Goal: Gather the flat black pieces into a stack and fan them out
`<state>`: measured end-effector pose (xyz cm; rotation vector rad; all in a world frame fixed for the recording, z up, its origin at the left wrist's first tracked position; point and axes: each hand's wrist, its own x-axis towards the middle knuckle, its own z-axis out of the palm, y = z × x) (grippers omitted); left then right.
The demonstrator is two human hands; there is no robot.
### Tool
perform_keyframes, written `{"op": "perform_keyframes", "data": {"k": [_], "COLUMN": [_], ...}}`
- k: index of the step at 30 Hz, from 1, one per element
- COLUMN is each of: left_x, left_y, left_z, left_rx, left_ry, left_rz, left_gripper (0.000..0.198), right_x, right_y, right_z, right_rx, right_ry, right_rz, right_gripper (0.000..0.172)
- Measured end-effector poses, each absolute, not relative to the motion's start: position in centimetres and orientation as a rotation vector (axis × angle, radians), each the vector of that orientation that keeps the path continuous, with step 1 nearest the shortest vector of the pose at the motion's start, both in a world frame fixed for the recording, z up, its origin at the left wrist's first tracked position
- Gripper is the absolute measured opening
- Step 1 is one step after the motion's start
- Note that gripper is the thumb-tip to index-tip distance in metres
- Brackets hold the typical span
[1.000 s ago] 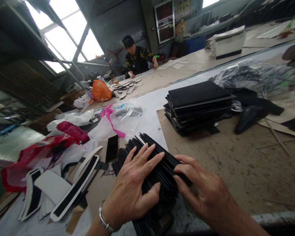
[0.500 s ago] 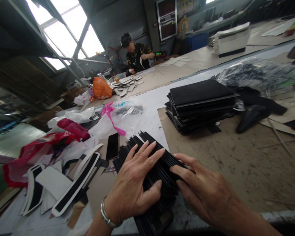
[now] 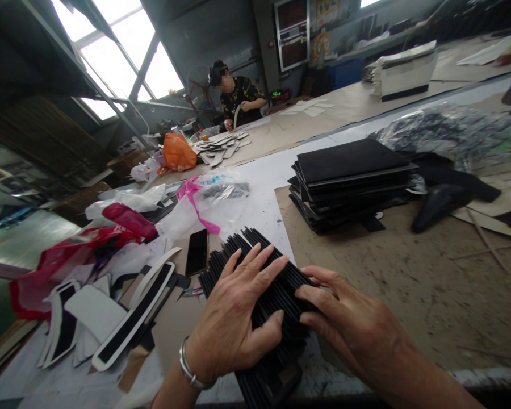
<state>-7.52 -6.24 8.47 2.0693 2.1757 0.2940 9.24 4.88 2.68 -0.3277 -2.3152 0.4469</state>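
A row of thin black panels (image 3: 276, 272) stands packed on edge at the table's front, its ends uneven. Across the top of them lies my left hand (image 3: 242, 312), fingers spread, a metal bangle at the wrist. My right hand (image 3: 344, 312) pinches the outermost panels at the right side, thumb low and fingers curled over the edge. Both palms hide part of the row. Beyond it sits a flat stack of black panels (image 3: 353, 165), somewhat unevenly piled, apart from both hands.
Left of the row lie a phone (image 3: 196, 252), white-edged cut pieces (image 3: 132, 318) and a red plastic bag (image 3: 68, 258). Clear plastic wrap (image 3: 447, 133) and a black curved piece (image 3: 440, 207) are at the right. A co-worker (image 3: 238, 96) handles a pale strip across the table.
My hands stay in nearly the same place on the black panels. The whole view has shifted slightly. Across the table, the co-worker's hands and pale strip have moved lower.
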Motion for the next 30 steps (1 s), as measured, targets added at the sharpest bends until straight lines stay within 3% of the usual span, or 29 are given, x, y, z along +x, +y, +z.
{"op": "perform_keyframes", "data": {"k": [30], "left_x": [-7.99], "left_y": [-6.8], "left_z": [7.98], "left_rx": [2.062], "left_ry": [2.178], "left_rz": [0.435], "left_gripper": [0.073], "right_x": [9.37], "right_y": [4.74], "right_z": [3.15], "right_rx": [-0.389], "right_ry": [-2.416], "right_rz": [0.327], "right_gripper": [0.029]}}
